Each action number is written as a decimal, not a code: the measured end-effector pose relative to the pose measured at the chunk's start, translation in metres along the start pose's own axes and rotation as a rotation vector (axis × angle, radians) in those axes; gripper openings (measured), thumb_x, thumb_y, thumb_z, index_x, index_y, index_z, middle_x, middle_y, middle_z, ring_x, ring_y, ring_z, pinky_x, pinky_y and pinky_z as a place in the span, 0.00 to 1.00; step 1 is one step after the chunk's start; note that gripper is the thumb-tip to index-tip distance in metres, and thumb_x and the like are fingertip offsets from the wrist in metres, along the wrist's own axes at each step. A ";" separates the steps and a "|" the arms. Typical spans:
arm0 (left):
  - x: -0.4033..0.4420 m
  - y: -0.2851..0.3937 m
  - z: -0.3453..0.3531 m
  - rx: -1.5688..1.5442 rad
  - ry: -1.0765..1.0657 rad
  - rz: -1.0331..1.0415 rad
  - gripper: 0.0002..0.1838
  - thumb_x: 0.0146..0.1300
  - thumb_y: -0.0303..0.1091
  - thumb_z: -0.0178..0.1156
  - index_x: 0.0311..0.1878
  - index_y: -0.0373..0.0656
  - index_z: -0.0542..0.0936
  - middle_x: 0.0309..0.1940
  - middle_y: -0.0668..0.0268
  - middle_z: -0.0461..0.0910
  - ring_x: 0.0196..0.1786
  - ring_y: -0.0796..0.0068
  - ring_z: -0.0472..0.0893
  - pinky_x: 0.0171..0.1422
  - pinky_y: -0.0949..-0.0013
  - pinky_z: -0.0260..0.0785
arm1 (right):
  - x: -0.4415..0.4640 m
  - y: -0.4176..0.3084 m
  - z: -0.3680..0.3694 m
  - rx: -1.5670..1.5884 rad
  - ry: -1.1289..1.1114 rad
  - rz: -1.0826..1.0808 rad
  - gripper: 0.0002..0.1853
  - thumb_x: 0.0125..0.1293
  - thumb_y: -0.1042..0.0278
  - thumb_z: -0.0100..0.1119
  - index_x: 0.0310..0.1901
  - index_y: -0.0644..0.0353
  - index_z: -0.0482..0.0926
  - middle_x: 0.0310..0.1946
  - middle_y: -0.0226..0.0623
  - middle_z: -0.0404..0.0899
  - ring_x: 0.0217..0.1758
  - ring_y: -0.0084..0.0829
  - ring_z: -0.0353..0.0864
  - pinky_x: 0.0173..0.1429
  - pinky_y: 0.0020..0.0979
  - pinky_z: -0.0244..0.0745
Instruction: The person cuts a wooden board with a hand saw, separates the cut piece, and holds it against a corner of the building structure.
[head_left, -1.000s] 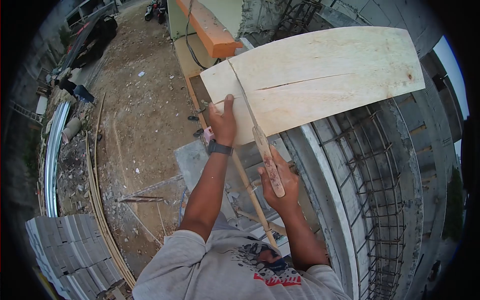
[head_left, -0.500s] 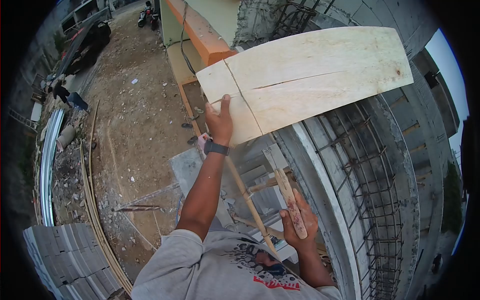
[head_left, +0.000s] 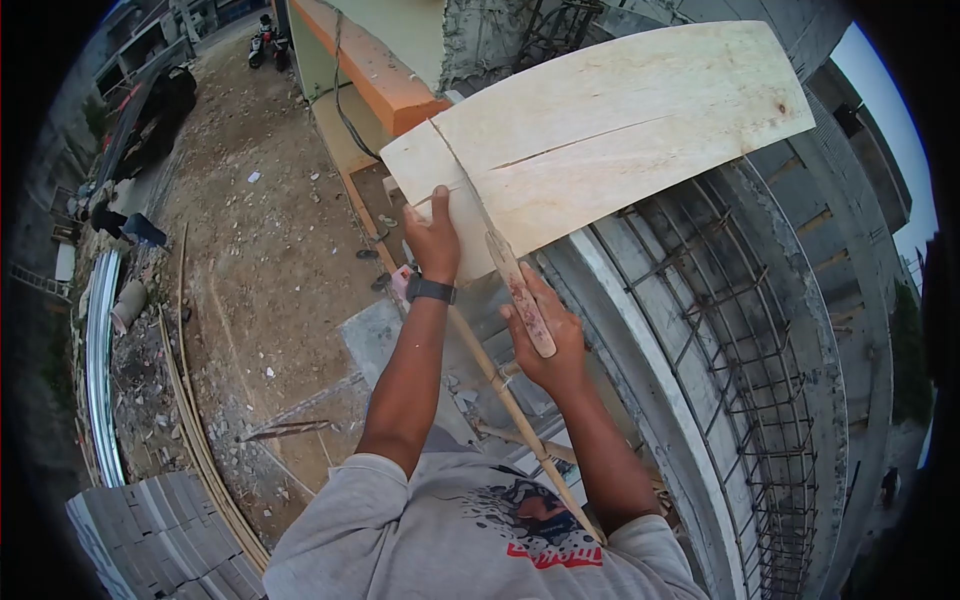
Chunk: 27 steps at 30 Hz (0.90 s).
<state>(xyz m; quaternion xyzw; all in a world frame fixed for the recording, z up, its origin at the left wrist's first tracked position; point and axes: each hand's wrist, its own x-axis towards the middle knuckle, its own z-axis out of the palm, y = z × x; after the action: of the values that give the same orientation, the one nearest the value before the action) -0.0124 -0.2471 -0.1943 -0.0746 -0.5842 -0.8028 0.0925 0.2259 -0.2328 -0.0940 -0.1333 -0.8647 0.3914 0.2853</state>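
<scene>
A pale plywood sheet [head_left: 620, 130] lies across the top of the view, with a split along its grain and a cut line across its left end. My left hand [head_left: 433, 240] grips that left end, thumb on the top face and the other fingers partly hidden at the edge. In my right hand [head_left: 552, 340] is a saw [head_left: 522, 300], closed round its worn, stained wooden handle. The thin blade is seen nearly edge-on and lies along the cut line, just right of my left hand.
Rebar cages [head_left: 735, 330] and a concrete ledge [head_left: 640, 330] run down the right. Bamboo poles [head_left: 500, 385] cross below the plywood. Dirt ground, stacked grey blocks [head_left: 165, 535], metal sheets [head_left: 103, 350] and a bending person [head_left: 125, 222] are lower down at left.
My right hand has moved up and left with the saw, bringing its blade onto the cut line. My left hand keeps its hold on the plywood. The view has shifted slightly.
</scene>
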 end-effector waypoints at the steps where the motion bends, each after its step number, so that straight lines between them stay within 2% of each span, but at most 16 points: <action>1: 0.010 -0.002 0.001 -0.063 -0.005 -0.012 0.23 0.71 0.44 0.68 0.52 0.30 0.77 0.49 0.53 0.85 0.51 0.69 0.83 0.59 0.66 0.73 | -0.004 0.001 -0.007 -0.031 -0.008 -0.042 0.30 0.65 0.76 0.70 0.69 0.68 0.73 0.50 0.56 0.87 0.51 0.43 0.91 0.52 0.33 0.84; 2: 0.025 -0.002 0.002 -0.121 -0.018 -0.017 0.23 0.71 0.44 0.68 0.52 0.30 0.77 0.49 0.53 0.85 0.51 0.69 0.83 0.59 0.66 0.73 | -0.010 0.000 -0.011 -0.056 -0.007 -0.085 0.33 0.64 0.78 0.70 0.71 0.67 0.71 0.50 0.56 0.87 0.49 0.42 0.92 0.51 0.32 0.85; 3: 0.032 0.002 0.001 -0.080 -0.022 0.016 0.22 0.72 0.43 0.67 0.52 0.30 0.77 0.49 0.54 0.85 0.51 0.68 0.83 0.59 0.66 0.73 | -0.040 0.001 -0.026 -0.105 0.013 -0.039 0.28 0.67 0.72 0.70 0.68 0.67 0.75 0.53 0.55 0.86 0.58 0.44 0.88 0.60 0.36 0.81; 6: 0.026 0.000 0.007 -0.053 -0.032 -0.015 0.22 0.72 0.43 0.67 0.52 0.31 0.77 0.48 0.55 0.85 0.50 0.68 0.83 0.58 0.66 0.74 | -0.056 -0.012 -0.040 -0.052 0.063 -0.082 0.27 0.68 0.72 0.70 0.67 0.67 0.76 0.55 0.56 0.85 0.59 0.44 0.88 0.61 0.36 0.81; 9: 0.006 0.013 0.007 -0.117 -0.070 -0.135 0.22 0.72 0.43 0.67 0.52 0.31 0.77 0.48 0.56 0.85 0.49 0.68 0.83 0.58 0.66 0.73 | 0.003 0.004 -0.016 -0.074 0.034 0.036 0.26 0.68 0.71 0.69 0.66 0.68 0.77 0.54 0.54 0.86 0.54 0.40 0.89 0.58 0.34 0.82; 11: 0.008 -0.004 0.001 -0.028 -0.047 -0.119 0.22 0.71 0.43 0.67 0.52 0.31 0.77 0.48 0.55 0.85 0.50 0.68 0.83 0.59 0.65 0.73 | 0.030 0.010 0.003 -0.029 -0.029 0.056 0.26 0.69 0.70 0.69 0.65 0.68 0.77 0.53 0.52 0.86 0.52 0.38 0.90 0.57 0.33 0.82; 13: 0.028 -0.009 -0.004 -0.009 -0.029 -0.075 0.23 0.71 0.45 0.67 0.52 0.30 0.76 0.48 0.53 0.85 0.50 0.67 0.83 0.59 0.64 0.73 | -0.017 0.010 -0.025 -0.156 0.008 -0.093 0.29 0.67 0.73 0.70 0.68 0.65 0.75 0.46 0.52 0.88 0.45 0.42 0.92 0.49 0.36 0.84; 16: 0.025 -0.025 0.001 -0.017 -0.007 -0.071 0.25 0.72 0.47 0.66 0.52 0.30 0.77 0.49 0.52 0.85 0.50 0.65 0.83 0.59 0.64 0.73 | -0.057 -0.010 -0.043 -0.204 0.002 -0.115 0.29 0.67 0.73 0.70 0.68 0.65 0.75 0.48 0.53 0.88 0.45 0.41 0.92 0.48 0.34 0.84; 19: 0.017 -0.016 0.003 0.071 -0.037 -0.079 0.27 0.72 0.49 0.65 0.52 0.29 0.77 0.47 0.50 0.86 0.49 0.63 0.84 0.59 0.63 0.73 | 0.015 0.025 0.003 -0.119 0.011 -0.096 0.31 0.66 0.74 0.70 0.70 0.67 0.72 0.50 0.55 0.87 0.47 0.41 0.92 0.50 0.34 0.85; 21: 0.021 -0.013 0.001 0.045 -0.078 -0.148 0.27 0.71 0.49 0.65 0.52 0.29 0.77 0.46 0.50 0.86 0.48 0.62 0.84 0.58 0.62 0.73 | 0.002 0.023 -0.005 -0.105 0.006 -0.074 0.31 0.66 0.74 0.70 0.70 0.67 0.72 0.50 0.56 0.87 0.47 0.42 0.92 0.50 0.34 0.85; 22: 0.038 -0.012 0.002 0.047 -0.057 -0.115 0.26 0.71 0.49 0.66 0.51 0.29 0.77 0.45 0.51 0.86 0.48 0.63 0.84 0.58 0.62 0.74 | 0.009 0.022 0.001 -0.081 0.014 -0.095 0.31 0.66 0.74 0.70 0.70 0.67 0.72 0.50 0.56 0.87 0.47 0.42 0.92 0.51 0.35 0.85; 23: 0.050 -0.016 0.002 0.055 -0.046 -0.093 0.26 0.71 0.49 0.66 0.50 0.30 0.77 0.45 0.51 0.86 0.48 0.63 0.84 0.57 0.62 0.74 | -0.021 0.016 -0.016 -0.139 -0.002 -0.095 0.30 0.66 0.74 0.69 0.69 0.67 0.73 0.50 0.56 0.87 0.48 0.42 0.92 0.51 0.34 0.85; 26: 0.049 -0.021 0.000 0.054 -0.014 -0.086 0.24 0.71 0.48 0.66 0.49 0.31 0.78 0.45 0.52 0.86 0.47 0.64 0.84 0.56 0.63 0.74 | -0.066 -0.003 -0.045 -0.233 -0.014 -0.089 0.28 0.67 0.73 0.70 0.67 0.68 0.75 0.54 0.53 0.86 0.47 0.34 0.90 0.54 0.31 0.83; 27: 0.044 -0.022 -0.001 0.067 -0.039 -0.078 0.24 0.71 0.48 0.67 0.49 0.31 0.78 0.45 0.52 0.86 0.47 0.64 0.84 0.56 0.63 0.74 | -0.057 0.003 -0.038 -0.102 0.004 0.066 0.27 0.68 0.72 0.70 0.67 0.68 0.75 0.54 0.53 0.86 0.49 0.37 0.90 0.55 0.33 0.82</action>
<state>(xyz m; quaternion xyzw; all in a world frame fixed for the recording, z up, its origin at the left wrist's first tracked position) -0.0602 -0.2439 -0.2045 -0.0644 -0.6150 -0.7841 0.0522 0.2949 -0.2338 -0.0984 -0.1771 -0.8780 0.3558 0.2667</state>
